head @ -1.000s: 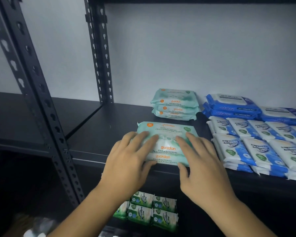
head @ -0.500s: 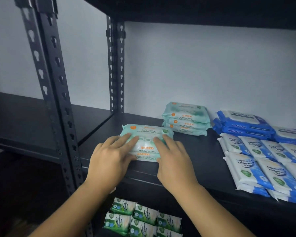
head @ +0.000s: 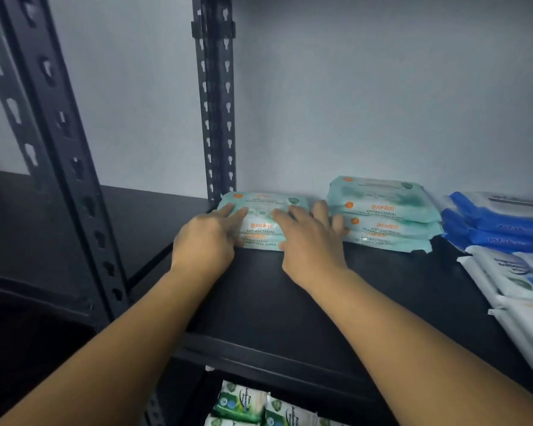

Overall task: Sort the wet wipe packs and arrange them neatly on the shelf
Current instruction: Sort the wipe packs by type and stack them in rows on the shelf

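Note:
Two stacked teal Guardian wipe packs (head: 260,229) lie at the back left of the black shelf (head: 290,302), close to the rear upright. My left hand (head: 206,241) rests on their left half with fingers laid flat across the top. My right hand (head: 313,241) presses on their right half, fingers spread and reaching toward a second teal stack (head: 382,213) of three packs just to the right. Both forearms stretch in over the shelf's front edge.
Blue Antabax packs (head: 499,226) and white-and-blue packs (head: 523,281) fill the shelf's right side. Green packs (head: 259,407) sit on the lower shelf. A perforated black upright (head: 74,167) stands front left, another upright (head: 216,103) at the rear.
Both hands have slid the two teal packs from the shelf's front edge to the back, beside the other teal stack. The camera has moved closer and leftward.

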Available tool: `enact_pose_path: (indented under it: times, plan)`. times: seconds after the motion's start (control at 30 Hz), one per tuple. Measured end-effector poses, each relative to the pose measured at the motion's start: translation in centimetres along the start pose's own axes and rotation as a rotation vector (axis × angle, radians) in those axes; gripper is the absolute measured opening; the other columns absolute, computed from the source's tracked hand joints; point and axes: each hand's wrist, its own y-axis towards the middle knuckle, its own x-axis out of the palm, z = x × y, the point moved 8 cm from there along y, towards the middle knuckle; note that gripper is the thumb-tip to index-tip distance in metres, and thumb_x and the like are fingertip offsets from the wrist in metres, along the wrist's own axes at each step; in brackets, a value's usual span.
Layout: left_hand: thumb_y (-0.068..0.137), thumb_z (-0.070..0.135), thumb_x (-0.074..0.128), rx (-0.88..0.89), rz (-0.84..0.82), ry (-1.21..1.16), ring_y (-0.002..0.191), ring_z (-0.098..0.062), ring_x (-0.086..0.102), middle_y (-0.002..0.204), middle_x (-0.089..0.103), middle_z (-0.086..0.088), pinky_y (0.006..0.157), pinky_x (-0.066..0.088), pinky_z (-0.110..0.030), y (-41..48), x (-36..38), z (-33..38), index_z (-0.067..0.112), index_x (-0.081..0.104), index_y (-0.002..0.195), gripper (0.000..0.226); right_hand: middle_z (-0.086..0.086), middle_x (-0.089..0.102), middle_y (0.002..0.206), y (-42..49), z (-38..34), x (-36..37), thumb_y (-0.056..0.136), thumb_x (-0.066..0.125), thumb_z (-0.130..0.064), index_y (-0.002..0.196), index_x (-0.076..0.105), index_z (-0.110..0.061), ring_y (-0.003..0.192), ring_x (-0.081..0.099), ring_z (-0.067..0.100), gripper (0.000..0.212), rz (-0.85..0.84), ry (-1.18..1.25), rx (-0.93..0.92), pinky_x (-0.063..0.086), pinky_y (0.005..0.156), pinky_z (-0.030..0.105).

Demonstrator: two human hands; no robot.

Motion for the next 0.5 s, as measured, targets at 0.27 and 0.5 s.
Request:
enact_pose_path:
  times: [0.27,0.5]
  plan:
    - [0.102,0.036,0.051,0.093,-0.159,0.047,0.138,-0.026,0.047,0.163,0.029,0.015,0.109,0.045,-0.039,6.2,4.6,2.4,0.042,0.030,0.156,0.058,-0.005,0.057,0.115,3.0,3.6,1.7,0.078,0.065,-0.005,0.125,0.052,-0.028,0.118,0.024,0.028,0.054,-0.005,-0.102,0.098,0.017,0.082,0.044]
    - [0.090,0.035,0.070,0.130,-0.070,-0.116,0.130,-0.024,0.050,0.153,0.046,0.015,0.103,0.050,-0.043,6.8,5.6,1.3,0.045,0.047,0.146,0.061,-0.004,0.054,0.106,3.8,3.8,2.2,0.071,0.059,0.000,0.114,0.056,-0.026,0.118,0.028,0.031,0.049,0.028,-0.080,0.156,0.019,0.082,0.045]
